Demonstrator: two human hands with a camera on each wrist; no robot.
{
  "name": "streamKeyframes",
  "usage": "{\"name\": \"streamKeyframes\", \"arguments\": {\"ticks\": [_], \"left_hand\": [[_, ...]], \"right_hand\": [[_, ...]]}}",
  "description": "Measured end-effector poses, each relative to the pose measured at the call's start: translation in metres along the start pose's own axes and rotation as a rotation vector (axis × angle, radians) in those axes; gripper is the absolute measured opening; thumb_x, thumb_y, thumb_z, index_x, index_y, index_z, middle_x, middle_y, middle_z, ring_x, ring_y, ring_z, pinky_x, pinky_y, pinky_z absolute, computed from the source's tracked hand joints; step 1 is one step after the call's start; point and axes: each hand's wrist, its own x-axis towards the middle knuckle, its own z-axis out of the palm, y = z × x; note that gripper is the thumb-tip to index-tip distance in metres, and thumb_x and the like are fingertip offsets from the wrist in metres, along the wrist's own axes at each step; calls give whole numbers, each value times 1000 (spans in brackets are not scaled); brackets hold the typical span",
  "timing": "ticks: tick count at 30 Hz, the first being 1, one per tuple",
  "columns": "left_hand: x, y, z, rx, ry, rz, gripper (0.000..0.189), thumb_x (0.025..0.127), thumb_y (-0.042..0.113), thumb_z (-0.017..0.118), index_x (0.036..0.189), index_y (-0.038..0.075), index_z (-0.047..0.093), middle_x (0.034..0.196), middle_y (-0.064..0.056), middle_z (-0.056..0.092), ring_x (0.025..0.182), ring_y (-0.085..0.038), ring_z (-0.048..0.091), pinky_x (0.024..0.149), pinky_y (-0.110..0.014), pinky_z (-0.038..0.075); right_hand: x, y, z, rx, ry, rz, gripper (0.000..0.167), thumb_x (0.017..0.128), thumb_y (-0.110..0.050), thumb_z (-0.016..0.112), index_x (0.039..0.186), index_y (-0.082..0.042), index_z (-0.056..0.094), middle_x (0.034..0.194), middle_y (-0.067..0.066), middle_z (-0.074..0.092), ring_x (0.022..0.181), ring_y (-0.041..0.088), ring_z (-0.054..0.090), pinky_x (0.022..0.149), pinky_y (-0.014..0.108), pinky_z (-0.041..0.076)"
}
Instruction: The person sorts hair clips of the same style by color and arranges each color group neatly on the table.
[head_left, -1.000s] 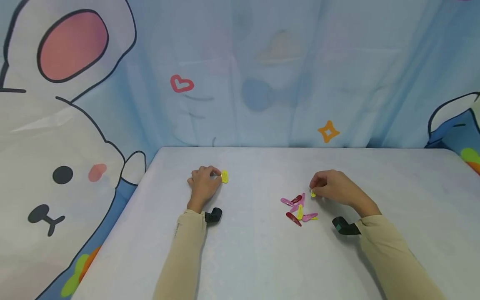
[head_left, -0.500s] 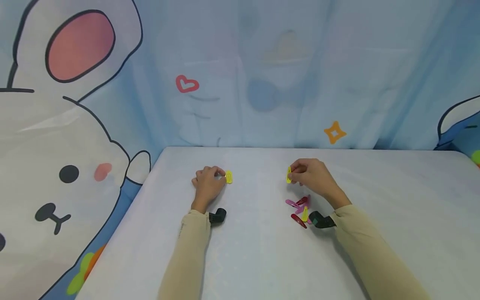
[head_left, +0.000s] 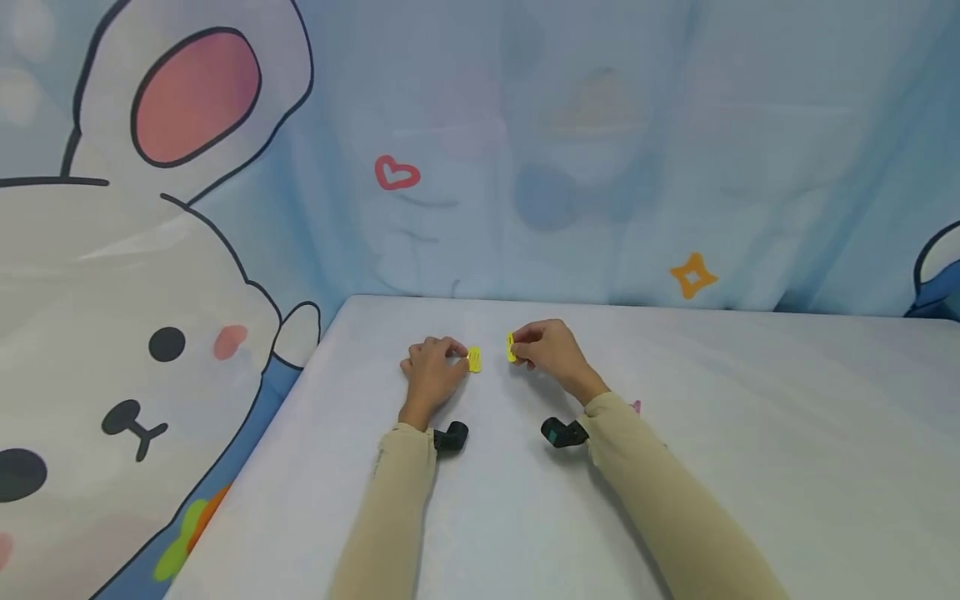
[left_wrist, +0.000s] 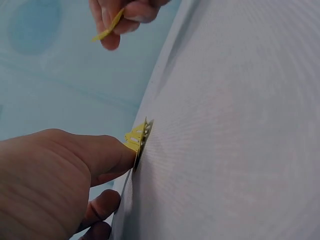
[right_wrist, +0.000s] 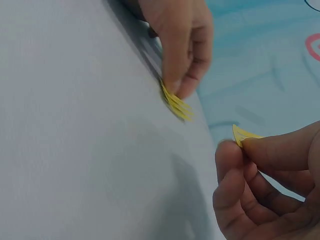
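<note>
Small pink thing point(head_left: 636, 407), mostly hidden by my R sleeve point(head_left: 675, 483). Then my R hand point(head_left: 553, 350) pinches 1 yellow clip point(head_left: 511, 347) by thumb & fingers, up off the tbl point(head_left: 787, 400); my L hand point(head_left: 432, 373) pinches a few yellow clips point(head_left: 474, 359) on the tbl. Curtain point(head_left: 585, 250) at back.

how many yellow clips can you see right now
At least 2: a yellow clip pinched in the right hand, and another clip held by the left hand. Several may overlap there, and more may be hidden behind the right sleeve.
</note>
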Motion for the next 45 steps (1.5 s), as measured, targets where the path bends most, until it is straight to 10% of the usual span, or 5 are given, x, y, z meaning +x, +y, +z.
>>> {"name": "streamKeyframes", "arguments": {"ticks": [15, 45], "left_hand": [[-1, 2, -2, 6, 3, 14, 12, 98, 19, 71, 106, 11, 75, 121, -13, 64, 132, -44, 45, 103, -60, 28], [0, 0, 0, -5, 10, 22, 13, 98, 18, 69, 107, 11, 75, 119, -13, 64, 130, -44, 46, 102, -59, 27]], "right_hand": [[16, -6, 48, -161, 151, 87, 11, 92, -6, 75, 97, 3, 78, 103, 16, 75, 97, 28, 64, 87, 42, 53], [14, -5, 64, -247, 216, 53, 6, 89, -2, 68, 91, 3, 72, 87, 12, 71, 80, 25, 62, 79, 39, 53]]}}
